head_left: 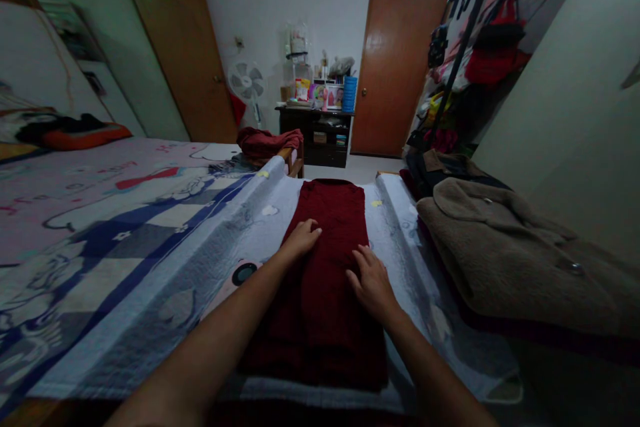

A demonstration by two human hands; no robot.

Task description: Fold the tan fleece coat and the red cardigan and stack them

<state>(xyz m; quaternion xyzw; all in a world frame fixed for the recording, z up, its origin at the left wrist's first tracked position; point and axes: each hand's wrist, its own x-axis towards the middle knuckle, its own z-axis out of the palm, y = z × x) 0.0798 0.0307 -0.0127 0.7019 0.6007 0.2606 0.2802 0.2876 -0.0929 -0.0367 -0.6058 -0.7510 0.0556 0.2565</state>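
Observation:
A dark red garment (330,307) lies folded into a long rectangle on the pale patterned sheet (240,240), its collar at the far end. My left hand (302,238) rests on the garment's left side, fingers stretched forward and holding nothing. On the right edge, my right hand (371,280) touches the cloth with its fingers apart. Part of the garment's left side is hidden beneath my left forearm. Beside that forearm a pink patch with a dark round shape (245,272) shows on the sheet.
A folded brown fleece coat (500,253) lies on other clothes at the right. To the left is a bed with a printed cover (125,213). A crumpled red cloth (270,141) lies beyond. Farther back stand a fan (247,83) and a dark cabinet (295,140).

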